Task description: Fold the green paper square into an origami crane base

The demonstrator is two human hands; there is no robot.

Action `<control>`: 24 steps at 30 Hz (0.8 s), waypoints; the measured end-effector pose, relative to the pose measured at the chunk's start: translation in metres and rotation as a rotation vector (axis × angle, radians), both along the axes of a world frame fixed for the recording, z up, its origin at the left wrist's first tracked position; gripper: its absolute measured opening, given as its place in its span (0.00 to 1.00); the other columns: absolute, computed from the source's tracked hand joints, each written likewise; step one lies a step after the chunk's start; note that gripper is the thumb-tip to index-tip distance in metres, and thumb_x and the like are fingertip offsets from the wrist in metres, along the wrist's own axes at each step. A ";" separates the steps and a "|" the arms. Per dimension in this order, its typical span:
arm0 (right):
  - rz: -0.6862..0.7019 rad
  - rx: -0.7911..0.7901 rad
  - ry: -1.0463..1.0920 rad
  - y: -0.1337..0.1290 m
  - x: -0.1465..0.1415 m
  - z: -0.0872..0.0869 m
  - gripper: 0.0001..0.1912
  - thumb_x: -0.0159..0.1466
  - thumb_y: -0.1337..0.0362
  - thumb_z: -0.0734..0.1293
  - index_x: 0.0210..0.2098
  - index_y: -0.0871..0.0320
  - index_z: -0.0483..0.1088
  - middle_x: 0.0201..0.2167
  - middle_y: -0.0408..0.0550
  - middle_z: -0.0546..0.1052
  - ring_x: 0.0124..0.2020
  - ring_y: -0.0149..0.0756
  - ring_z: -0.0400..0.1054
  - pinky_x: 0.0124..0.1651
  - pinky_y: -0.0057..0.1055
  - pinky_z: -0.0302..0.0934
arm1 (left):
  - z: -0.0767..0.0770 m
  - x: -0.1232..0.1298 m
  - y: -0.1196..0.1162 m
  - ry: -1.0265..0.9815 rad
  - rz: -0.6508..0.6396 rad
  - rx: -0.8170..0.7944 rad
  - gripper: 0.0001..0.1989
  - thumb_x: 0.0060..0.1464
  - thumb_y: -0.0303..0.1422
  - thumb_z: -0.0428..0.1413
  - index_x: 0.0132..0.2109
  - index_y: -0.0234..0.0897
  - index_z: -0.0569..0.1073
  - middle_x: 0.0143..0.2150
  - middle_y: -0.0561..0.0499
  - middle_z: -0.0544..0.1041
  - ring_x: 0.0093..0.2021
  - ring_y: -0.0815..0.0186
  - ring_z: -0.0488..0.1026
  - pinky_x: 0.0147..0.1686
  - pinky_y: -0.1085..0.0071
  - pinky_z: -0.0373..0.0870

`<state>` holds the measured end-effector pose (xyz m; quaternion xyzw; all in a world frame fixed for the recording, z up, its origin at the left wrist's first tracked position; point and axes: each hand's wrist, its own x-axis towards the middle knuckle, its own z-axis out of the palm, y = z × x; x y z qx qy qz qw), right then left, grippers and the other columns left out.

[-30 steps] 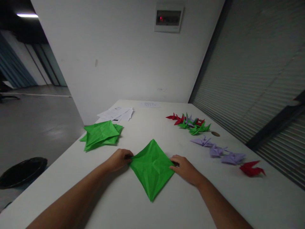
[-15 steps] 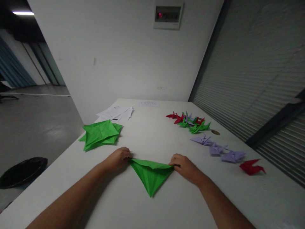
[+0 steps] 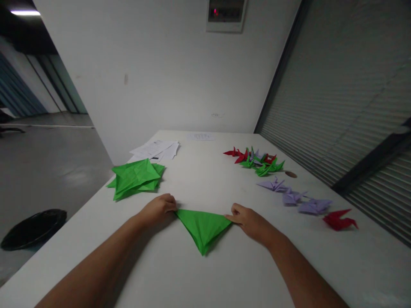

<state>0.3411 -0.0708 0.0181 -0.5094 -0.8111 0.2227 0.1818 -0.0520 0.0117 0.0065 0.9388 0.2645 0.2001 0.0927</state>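
Observation:
A sheet of green origami paper point(image 3: 203, 229), folded into a triangle, lies on the white table in front of me with its point toward me. My left hand point(image 3: 160, 208) pinches its upper left corner, fingers closed. At the upper right corner is my right hand point(image 3: 246, 220), its thumb and bent fingers closed on the paper. The far edge runs nearly straight between both hands. Under the fingertips the corners themselves are hidden.
Creased green sheets point(image 3: 136, 177) are stacked at the left, before white printed papers point(image 3: 157, 149). On the right lie purple paper cranes point(image 3: 314, 206), a red crane point(image 3: 339, 220) and a mixed pile of cranes point(image 3: 257, 160). A black-lined bin point(image 3: 34, 229) stands left of the table point(image 3: 199, 184).
The paper's far edge, earlier slightly gaping with a loose upper layer, now looks flatter and smoother. My right hand's grip has shifted, with the thumb lying along the corner.

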 end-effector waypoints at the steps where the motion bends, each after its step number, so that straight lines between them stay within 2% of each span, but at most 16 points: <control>1: -0.016 -0.010 0.013 0.000 0.000 0.000 0.12 0.72 0.60 0.62 0.38 0.54 0.76 0.29 0.42 0.71 0.30 0.34 0.65 0.35 0.27 0.56 | 0.001 0.000 0.000 0.019 -0.001 0.010 0.14 0.56 0.18 0.54 0.38 0.37 0.83 0.37 0.44 0.79 0.40 0.62 0.75 0.41 0.70 0.69; 5: -0.031 0.001 0.021 -0.002 -0.002 0.000 0.10 0.72 0.59 0.63 0.37 0.54 0.74 0.30 0.42 0.72 0.28 0.34 0.64 0.34 0.28 0.55 | 0.010 0.005 -0.005 0.137 0.013 0.053 0.16 0.53 0.15 0.53 0.36 0.36 0.82 0.38 0.44 0.80 0.41 0.60 0.74 0.42 0.68 0.71; 8: -0.003 0.029 -0.045 -0.003 -0.003 0.001 0.10 0.71 0.62 0.63 0.36 0.54 0.75 0.32 0.44 0.73 0.29 0.34 0.64 0.34 0.28 0.54 | 0.021 0.016 -0.020 0.111 0.114 0.104 0.16 0.53 0.15 0.51 0.34 0.35 0.81 0.42 0.42 0.81 0.44 0.57 0.74 0.45 0.63 0.72; 10: 0.016 0.058 -0.065 -0.003 -0.004 0.001 0.09 0.70 0.64 0.63 0.36 0.54 0.75 0.33 0.44 0.73 0.29 0.34 0.64 0.34 0.28 0.54 | 0.028 0.029 -0.034 0.024 0.139 0.104 0.16 0.56 0.17 0.51 0.41 0.35 0.81 0.46 0.41 0.81 0.47 0.55 0.74 0.48 0.60 0.74; 13: -0.024 0.058 -0.046 -0.004 -0.006 0.002 0.09 0.71 0.60 0.64 0.35 0.54 0.74 0.30 0.43 0.72 0.28 0.33 0.62 0.33 0.29 0.53 | 0.032 0.053 -0.056 -0.045 0.059 0.058 0.16 0.61 0.21 0.51 0.50 0.35 0.79 0.54 0.40 0.79 0.53 0.55 0.74 0.53 0.59 0.74; 16: -0.049 0.038 -0.044 -0.006 -0.008 0.004 0.11 0.71 0.58 0.64 0.36 0.54 0.73 0.29 0.42 0.72 0.28 0.34 0.63 0.32 0.29 0.53 | 0.024 0.072 -0.071 0.039 0.011 0.028 0.19 0.66 0.31 0.54 0.61 0.33 0.73 0.65 0.36 0.73 0.64 0.49 0.69 0.63 0.53 0.69; 19: 0.004 0.068 -0.118 -0.007 -0.008 0.006 0.10 0.71 0.62 0.63 0.38 0.54 0.76 0.33 0.44 0.73 0.31 0.34 0.65 0.35 0.29 0.56 | 0.006 0.080 -0.075 0.147 -0.039 0.007 0.29 0.63 0.41 0.59 0.66 0.31 0.68 0.71 0.32 0.65 0.69 0.41 0.64 0.66 0.46 0.65; 22: 0.062 0.129 -0.220 -0.006 -0.005 0.005 0.13 0.70 0.69 0.62 0.44 0.53 0.79 0.37 0.46 0.74 0.33 0.35 0.67 0.38 0.29 0.59 | -0.008 0.079 -0.073 0.193 -0.063 -0.003 0.33 0.63 0.42 0.58 0.70 0.32 0.64 0.73 0.31 0.62 0.72 0.40 0.60 0.68 0.43 0.61; 24: 0.053 0.186 -0.266 -0.004 -0.004 0.004 0.16 0.67 0.73 0.62 0.46 0.53 0.79 0.38 0.48 0.74 0.35 0.37 0.68 0.40 0.31 0.63 | -0.011 0.078 -0.071 0.192 -0.073 -0.011 0.33 0.64 0.42 0.57 0.71 0.33 0.62 0.73 0.32 0.60 0.73 0.41 0.58 0.68 0.43 0.60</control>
